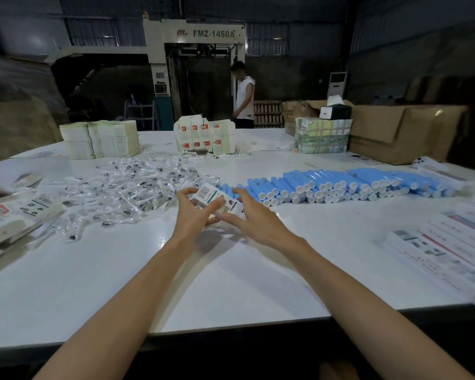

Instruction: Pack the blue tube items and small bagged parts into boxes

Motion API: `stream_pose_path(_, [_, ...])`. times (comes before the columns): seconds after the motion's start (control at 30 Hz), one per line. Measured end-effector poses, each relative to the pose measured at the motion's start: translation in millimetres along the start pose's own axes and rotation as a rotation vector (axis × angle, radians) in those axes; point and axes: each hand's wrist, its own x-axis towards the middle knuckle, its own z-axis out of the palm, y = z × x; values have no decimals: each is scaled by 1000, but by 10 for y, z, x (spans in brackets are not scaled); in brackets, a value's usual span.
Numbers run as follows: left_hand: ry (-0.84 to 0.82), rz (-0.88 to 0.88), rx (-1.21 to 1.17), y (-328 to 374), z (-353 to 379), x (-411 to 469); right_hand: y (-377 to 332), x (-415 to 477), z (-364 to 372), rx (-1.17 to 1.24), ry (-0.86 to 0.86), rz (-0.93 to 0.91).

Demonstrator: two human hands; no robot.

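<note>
We find the fingers [183,198] of the left hand [193,215] curled round the near left end of a small white printed cardboard box [214,198], and the fingers [238,192] of the right hand [248,216] bent over its right end. Both hands grip the box and hold it just above the white table top [231,275]; we cannot tell whether its flaps are open or whether anything is inside. Just beyond the right hand, a long bank of blue tubes with white caps [337,185] lies on its side, caps toward us, stacked in rows and running off to the right. Just beyond and left of the left hand, a loose heap of small clear bagged parts [137,185] is spread over the table. Flat printed white cartons [14,215] lie at the left edge, and more flat printed cartons [450,242] at the right edge. Along the far side stand pale bundled paper stacks [102,141], a stack of unfolded printed carton blanks [205,138], a film-wrapped bundle [322,139] with a black-and-white tissue box [336,110] above it, and a brown corrugated cardboard case [395,138]. Behind the table a person in a white sleeveless top [244,97] stands before a large machine marked FMZ-1450A [198,34].
</note>
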Motion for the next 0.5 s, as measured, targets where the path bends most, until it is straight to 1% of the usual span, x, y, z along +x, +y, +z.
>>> stream_pose_path(0.03, [-31, 6, 7, -4, -3, -2, 4, -1, -32, 59, -24, 40])
stream_pose_path(0.07, [-63, 18, 19, -12, -4, -4, 29, 7, -79, 169, -65, 90])
stream_pose_path(0.13, [-116, 45, 15, -34, 3, -3, 138, 21, -165, 467, -205, 158])
stream_pose_path(0.2, [-164, 47, -32, -47, 0, 3, 244, -6, -196, 756, -358, 160])
stream_pose_path(0.23, [-190, 41, -58, -46, -4, 7, 282, -28, -188, 870, -411, 152])
stream_pose_path(0.27, [-215, 30, -80, -43, -15, 11, 307, -49, -180, 934, -441, 145])
stream_pose_path(0.3, [-234, 23, -98, -43, -32, 21, 314, -64, -178, 945, -444, 137])
stream_pose_path(0.37, [-264, 46, -85, -48, -57, 34, 290, -105, -208, 890, -392, 117])
stream_pose_path(0.43, [-281, 112, 39, -55, -45, 19, 254, -175, -280, 774, -267, 110])
stream_pose_path(0.5, [-288, 220, 247, -58, 20, -38, 242, -277, -382, 595, -131, 88])
